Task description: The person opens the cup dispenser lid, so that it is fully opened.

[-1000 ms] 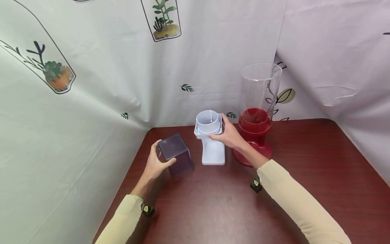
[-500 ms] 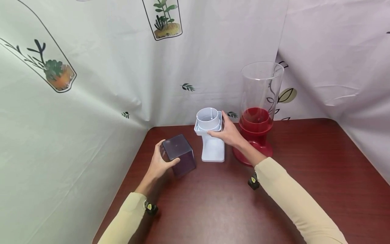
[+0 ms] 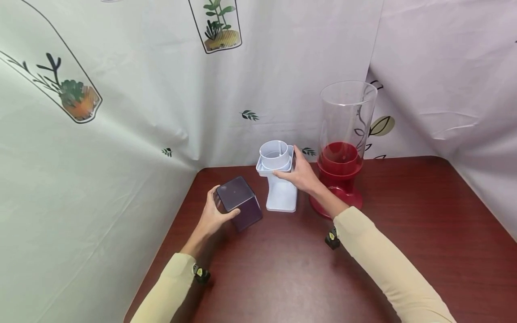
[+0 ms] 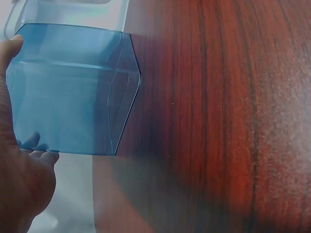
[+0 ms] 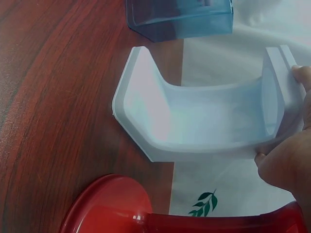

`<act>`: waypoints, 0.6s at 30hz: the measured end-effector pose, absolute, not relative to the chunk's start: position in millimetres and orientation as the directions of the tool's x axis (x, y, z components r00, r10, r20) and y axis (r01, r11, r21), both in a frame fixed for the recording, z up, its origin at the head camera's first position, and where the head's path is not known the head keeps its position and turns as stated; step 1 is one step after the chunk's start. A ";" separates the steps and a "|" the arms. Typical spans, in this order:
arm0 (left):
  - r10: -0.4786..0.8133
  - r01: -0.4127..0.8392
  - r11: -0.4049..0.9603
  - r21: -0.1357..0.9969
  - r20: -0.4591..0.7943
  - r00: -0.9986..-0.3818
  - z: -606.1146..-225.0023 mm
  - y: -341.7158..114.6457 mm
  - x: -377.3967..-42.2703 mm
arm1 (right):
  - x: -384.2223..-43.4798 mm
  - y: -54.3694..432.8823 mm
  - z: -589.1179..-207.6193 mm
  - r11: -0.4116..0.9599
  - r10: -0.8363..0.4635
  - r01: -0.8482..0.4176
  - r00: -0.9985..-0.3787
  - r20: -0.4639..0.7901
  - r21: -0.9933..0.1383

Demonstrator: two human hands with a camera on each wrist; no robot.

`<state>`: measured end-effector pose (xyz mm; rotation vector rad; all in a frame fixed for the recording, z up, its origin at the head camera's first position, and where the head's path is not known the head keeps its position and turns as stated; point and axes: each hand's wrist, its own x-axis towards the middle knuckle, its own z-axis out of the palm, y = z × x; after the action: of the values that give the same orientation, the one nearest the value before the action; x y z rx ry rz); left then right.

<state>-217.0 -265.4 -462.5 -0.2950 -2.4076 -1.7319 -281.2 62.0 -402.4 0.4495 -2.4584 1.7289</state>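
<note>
In the head view my left hand (image 3: 213, 215) grips a clear, dark-tinted square plastic container (image 3: 239, 199) between thumb and fingers, its flat closed face turned up and the box tilted. Through the left wrist view it looks blue and see-through (image 4: 60, 102), with fingertips along its edges. My right hand (image 3: 302, 174) holds a white dispenser stand (image 3: 281, 196) by its upper tray, thumb in front and fingers at the far right side. A round collar rises from that tray. The right wrist view shows the stand's curved C-shaped body (image 5: 204, 114), with its flat foot towards the table.
Just right of the stand is a red dispenser base (image 3: 341, 166) carrying a tall clear cylinder (image 3: 347, 116), close by my right forearm. A patterned cloth wall (image 3: 226, 98) rises behind the reddish-brown table (image 3: 274, 269), and another stretch runs along its left.
The white stand has shifted slightly back towards the cloth wall in my right hand. My left hand has moved a little right, the container tilting further.
</note>
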 end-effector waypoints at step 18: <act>0.043 0.244 0.363 0.899 0.246 -0.968 -462.8 -258.3 -236.8 | -283.2 58.5 -403.9 0.303 -0.164 -0.292 -0.954 0.252 -0.907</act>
<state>-236.8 -258.3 -462.8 -0.2601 -2.4390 -1.6579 -283.2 58.5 -403.9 0.4294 -2.4437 1.7397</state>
